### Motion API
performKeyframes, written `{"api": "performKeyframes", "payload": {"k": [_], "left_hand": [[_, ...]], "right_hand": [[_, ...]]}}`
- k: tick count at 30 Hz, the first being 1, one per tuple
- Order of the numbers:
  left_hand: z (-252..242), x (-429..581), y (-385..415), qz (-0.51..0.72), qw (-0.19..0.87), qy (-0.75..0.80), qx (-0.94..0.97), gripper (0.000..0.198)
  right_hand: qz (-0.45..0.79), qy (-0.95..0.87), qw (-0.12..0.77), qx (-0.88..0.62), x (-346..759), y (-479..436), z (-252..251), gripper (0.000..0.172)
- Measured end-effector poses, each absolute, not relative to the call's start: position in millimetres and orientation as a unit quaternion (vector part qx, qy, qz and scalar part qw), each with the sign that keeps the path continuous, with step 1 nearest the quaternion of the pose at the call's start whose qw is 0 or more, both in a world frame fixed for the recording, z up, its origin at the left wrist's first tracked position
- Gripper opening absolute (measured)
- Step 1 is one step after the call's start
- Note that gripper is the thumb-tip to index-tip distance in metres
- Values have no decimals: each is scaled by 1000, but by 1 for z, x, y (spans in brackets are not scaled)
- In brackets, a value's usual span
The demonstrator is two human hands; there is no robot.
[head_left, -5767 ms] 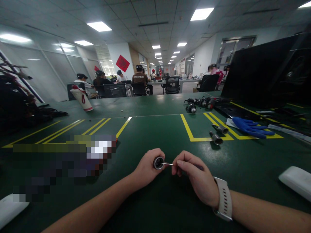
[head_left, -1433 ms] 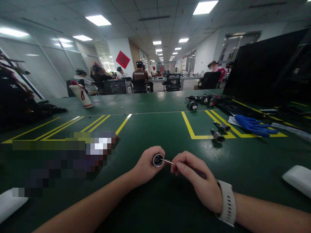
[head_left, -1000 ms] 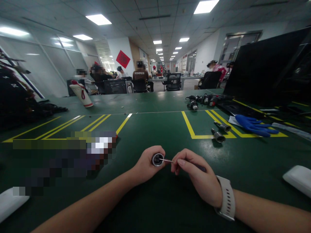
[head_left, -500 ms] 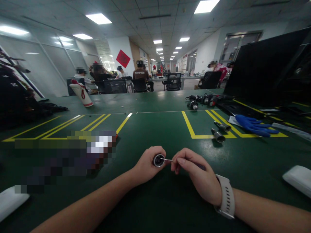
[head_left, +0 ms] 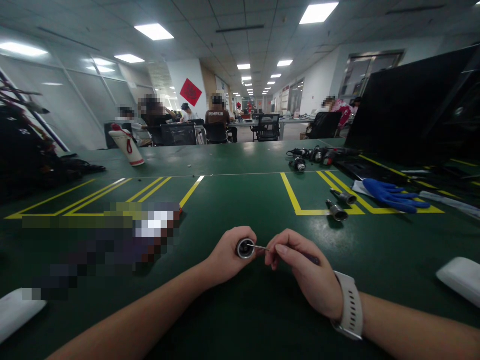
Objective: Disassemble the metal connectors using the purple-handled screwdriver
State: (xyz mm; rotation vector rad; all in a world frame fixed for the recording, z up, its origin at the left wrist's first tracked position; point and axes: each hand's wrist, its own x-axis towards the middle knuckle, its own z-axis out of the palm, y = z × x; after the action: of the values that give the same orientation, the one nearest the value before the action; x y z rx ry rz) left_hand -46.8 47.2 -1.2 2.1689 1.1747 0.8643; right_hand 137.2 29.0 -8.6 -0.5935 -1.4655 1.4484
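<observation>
Cylinder (head_left: 245,251) is located in the left hand (head_left: 227,257), over the near part of the table (head_left: 225,200), with its mouth facing the camera. The left fingers wrap around the barrel, leaving no visible gap. Judging by the metal rim, the cylinder should be stiff, light enough for one hand and hard to crush; a smooth surface may turn in a loose grasp. Hold it around the outer wall, behind the rim, so that the mouth remains unobstructed. Any small parts inside are probably more fragile. The right hand (head_left: 300,267) pinches a slim tool (head_left: 259,247) between thumb and fingers. The tool's shaft appears rigid but thin and is best controlled from the handle. The shaft crosses the rim into the mouth; whether its tip touches anything inside cannot be told. Appearance: the rim is a round, silver-grey ring; the interior is dark, with details too small to identify; the hand hides most of the barrel. A near fitting (head_left: 337,212) and a far fitting (head_left: 345,197), both metal, lie to the right, beside a blue glove (head_left: 392,195).
</observation>
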Motion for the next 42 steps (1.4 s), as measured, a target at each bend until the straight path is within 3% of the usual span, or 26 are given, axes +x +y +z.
{"api": "performKeyframes", "payload": {"k": [19,35,42], "left_hand": [[-5,-47,49,335,256,442,792,14],[-8,-49,50,314,191,484,794,12],[-7,-49,50,353,237,452,784,14]], "right_hand": [[615,-577,487,-229,137,28,-8,15],[491,-669,447,-334,137,20,1,19],[499,-676,446,-309,137,21,2,18]]}}
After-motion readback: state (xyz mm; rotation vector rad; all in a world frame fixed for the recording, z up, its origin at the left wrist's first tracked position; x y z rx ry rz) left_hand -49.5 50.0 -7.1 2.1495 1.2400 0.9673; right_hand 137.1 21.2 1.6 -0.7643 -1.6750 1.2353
